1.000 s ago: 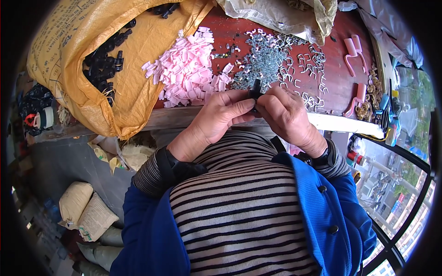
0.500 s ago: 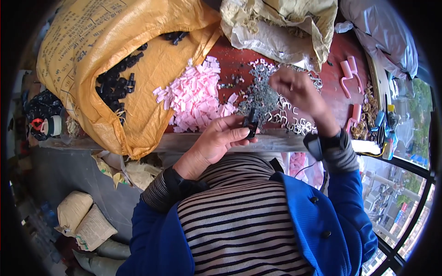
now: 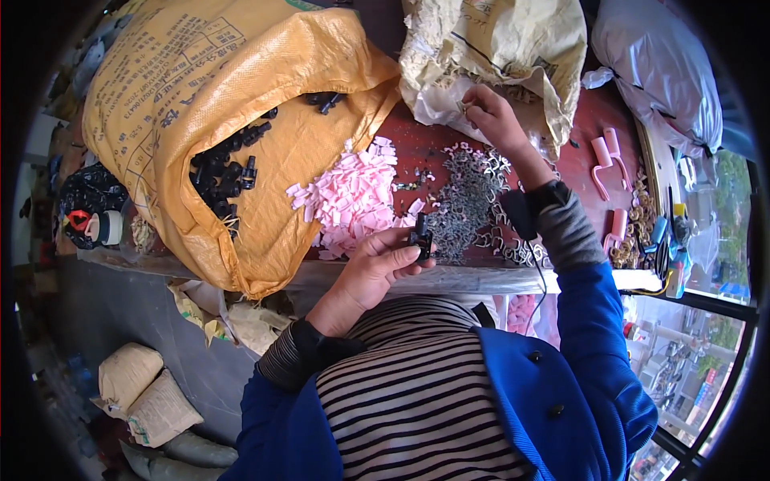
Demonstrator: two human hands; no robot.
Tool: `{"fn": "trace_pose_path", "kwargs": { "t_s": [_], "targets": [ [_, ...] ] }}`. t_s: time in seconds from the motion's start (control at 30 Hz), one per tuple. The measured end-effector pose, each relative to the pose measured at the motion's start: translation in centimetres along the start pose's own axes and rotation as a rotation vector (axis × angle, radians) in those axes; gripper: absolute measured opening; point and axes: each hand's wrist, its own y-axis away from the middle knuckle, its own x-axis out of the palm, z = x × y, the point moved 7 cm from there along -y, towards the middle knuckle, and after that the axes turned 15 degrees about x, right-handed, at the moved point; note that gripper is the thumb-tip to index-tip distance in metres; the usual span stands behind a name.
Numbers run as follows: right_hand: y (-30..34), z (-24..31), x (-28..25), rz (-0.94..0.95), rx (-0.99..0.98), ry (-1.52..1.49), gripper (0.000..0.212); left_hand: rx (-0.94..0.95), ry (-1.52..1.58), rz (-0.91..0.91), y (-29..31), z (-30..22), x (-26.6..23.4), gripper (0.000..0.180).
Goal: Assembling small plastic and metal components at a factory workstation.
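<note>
My left hand [image 3: 385,263] is closed around a small black plastic fitting [image 3: 420,238] with an upright stem, held above the table's front edge. My right hand [image 3: 495,120] reaches to the far side, over the opening of a cream woven sack [image 3: 497,40]. Its thumb and fingertips are pinched together; whatever they hold is too small to make out. Between the hands lies a heap of small grey metal pieces [image 3: 461,200]. Left of it is a pile of flat pink plastic pieces [image 3: 353,192]. More black fittings [image 3: 224,178] lie in the mouth of an orange woven sack [image 3: 265,72].
On the right of the red table [image 3: 561,192] lie pink handle-like parts [image 3: 603,156] and a row of brass-coloured pieces [image 3: 630,232]. Bent white metal hooks [image 3: 521,250] are near the front edge. A grey bag [image 3: 666,72] stands at the far right; paper sacks [image 3: 164,405] lie on the floor.
My right hand has moved away from me, from above the grey metal heap to the cream sack's opening. My left hand keeps hold of the black fitting, and the view has shifted slightly.
</note>
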Motion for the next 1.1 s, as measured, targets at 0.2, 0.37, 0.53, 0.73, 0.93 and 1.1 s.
{"fn": "trace_pose_path", "kwargs": {
  "t_s": [0.2, 0.37, 0.53, 0.73, 0.93, 1.1],
  "targets": [
    [8.0, 1.0, 0.5, 0.2, 0.18, -0.675, 0.012, 0.031, 0.014, -0.066, -0.2, 0.6, 0.3, 0.022],
    [13.9, 1.6, 2.8, 0.228, 0.348, -0.896, 0.012, 0.082, -0.015, -0.076, -0.1, 0.8, 0.6, 0.021],
    [16.9, 3.4, 4.2, 0.219, 0.176, -0.723, 0.013, 0.079, -0.018, -0.058, 0.1, 1.0, 1.7, 0.022],
    [18.3, 4.6, 5.1, 0.266, -0.006, -0.507, 0.012, 0.065, 0.039, -0.023, 0.5, 1.1, 2.6, 0.025],
    [17.9, 5.0, 5.7, 0.273, -0.049, -0.44, 0.01, 0.053, 0.06, -0.03, 0.7, 1.1, 2.1, 0.027],
    [17.2, 5.2, 6.1, 0.34, -0.002, -0.458, 0.009, -0.009, 0.138, 0.002, 0.4, 1.4, 1.8, 0.026]
  ]
}}
